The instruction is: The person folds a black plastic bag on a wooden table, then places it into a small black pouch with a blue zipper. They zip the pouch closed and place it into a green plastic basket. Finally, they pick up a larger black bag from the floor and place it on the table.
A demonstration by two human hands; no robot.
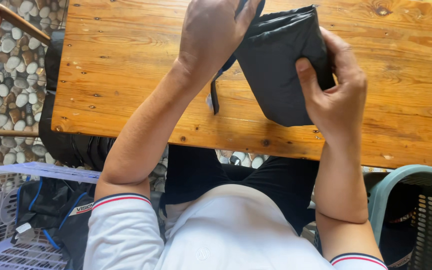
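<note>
Seated in a white shirt with striped sleeve cuffs, leaning over a varnished wooden table (126, 65) set on a pebble floor (11, 65). Holding a folded black garment (276, 65) up over the tabletop, near its front edge, between both hands. Pinching the garment's right edge with the right hand (338, 92), thumb pressed flat on the front of the cloth and fingers wrapped behind it. Covering the upper left corner with the left hand (213, 32), knuckles toward the camera; fingers seeming to close on the fabric, though the contact itself is hidden behind the back of the hand. Trailing a narrow dark strap (215, 97) with a small pale tag from the garment's left side, dangling just above the wood.

Flanking the seat: a white plastic basket (1, 200) at lower left, holding more dark clothing with blue trim, and a green plastic basket (406, 185) at lower right, its contents mostly in shadow.

Risking, by the look of it, a collapsed fold: slick cloth gripped only at its edges could slide and spring open. Risking also a snag, with the loose strap hanging free.
</note>
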